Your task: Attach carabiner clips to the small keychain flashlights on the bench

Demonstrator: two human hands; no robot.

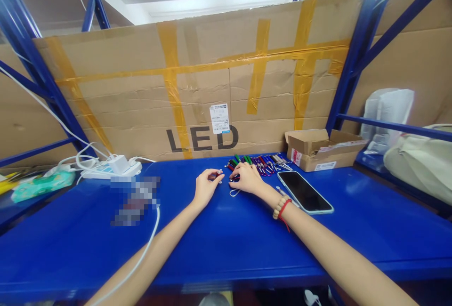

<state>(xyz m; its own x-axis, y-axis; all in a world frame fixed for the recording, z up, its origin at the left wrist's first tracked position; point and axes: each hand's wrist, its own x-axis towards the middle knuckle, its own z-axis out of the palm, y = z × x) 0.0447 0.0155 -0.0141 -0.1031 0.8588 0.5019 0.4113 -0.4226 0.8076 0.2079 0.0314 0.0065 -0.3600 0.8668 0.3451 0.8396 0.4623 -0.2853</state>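
My left hand (205, 188) is over the middle of the blue table, its thumb and fingers curled toward each other. Anything between those fingertips is too small to make out. Just to its right, my right hand (248, 179) reaches in with fingers bent down and pinched at a small dark thing whose kind I cannot tell. A thin white cord loop (234, 193) shows below the right fingertips. Behind that hand lies a row of slim coloured metal pieces (270, 164), green, red, purple, blue and silver, some shaped like clips; the hand partly hides them.
A phone (305, 192) lies right of my right wrist, beside a thin pale stick (282, 192). Behind it stands an open cardboard box (323, 150). At left are a white power strip (113, 169), a cable across my left forearm, and a blurred patch. Taped cardboard (141, 103) walls the back.
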